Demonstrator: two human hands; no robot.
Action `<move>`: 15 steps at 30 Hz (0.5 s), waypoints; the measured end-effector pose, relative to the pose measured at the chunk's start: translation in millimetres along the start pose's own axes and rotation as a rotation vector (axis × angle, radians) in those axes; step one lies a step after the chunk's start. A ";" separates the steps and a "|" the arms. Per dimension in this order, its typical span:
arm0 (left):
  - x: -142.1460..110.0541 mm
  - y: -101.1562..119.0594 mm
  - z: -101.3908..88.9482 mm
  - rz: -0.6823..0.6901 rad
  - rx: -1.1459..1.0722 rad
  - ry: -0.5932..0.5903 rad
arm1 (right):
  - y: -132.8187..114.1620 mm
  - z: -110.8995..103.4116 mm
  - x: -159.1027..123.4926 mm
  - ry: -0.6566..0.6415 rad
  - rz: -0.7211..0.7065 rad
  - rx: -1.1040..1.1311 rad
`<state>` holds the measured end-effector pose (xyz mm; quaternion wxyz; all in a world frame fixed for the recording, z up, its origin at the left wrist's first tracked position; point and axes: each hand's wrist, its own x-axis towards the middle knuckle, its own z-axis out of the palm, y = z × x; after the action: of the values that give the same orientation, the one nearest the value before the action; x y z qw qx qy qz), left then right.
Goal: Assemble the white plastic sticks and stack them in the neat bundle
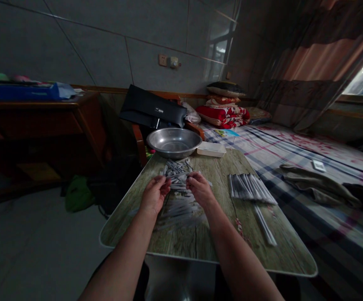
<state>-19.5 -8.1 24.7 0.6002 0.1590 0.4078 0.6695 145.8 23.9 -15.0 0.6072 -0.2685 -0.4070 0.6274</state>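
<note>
My left hand [157, 193] is closed in a pinch over the middle of the table, and my right hand [200, 189] pinches level with it. A thin, grey, pen-like stick seems to run between their fingertips, blurred against the pile behind. That loose pile of grey pen-like sticks [176, 167] lies just beyond my fingers. Nearer me, between my forearms, several translucent slim tubes or sleeves [181, 211] lie spread on the tabletop. To the right is a neat row of clear, dark-tipped sticks [250, 188], with a few pale sticks [265, 225] below it.
A steel basin [174, 142] and a white plastic tray [211, 149] stand at the far end of the wood-patterned table [222, 246]. Behind them a black case [153, 109] rests on a chair. A bed [294, 154] borders the right side, a wooden desk [43, 121] the left.
</note>
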 end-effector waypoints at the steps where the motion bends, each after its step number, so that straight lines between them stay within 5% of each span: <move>1: 0.1 -1.2 -0.8 0.005 0.021 -0.006 | -1.3 0.2 -1.6 -0.001 0.014 0.068; 15: 6.9 -10.2 -6.8 0.100 0.163 -0.048 | -2.8 -4.3 -3.8 0.053 -0.013 0.210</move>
<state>-19.0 -4.6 11.1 0.5607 0.2436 0.4377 0.6593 151.3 20.9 -15.5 0.6467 -0.2169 -0.3247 0.6552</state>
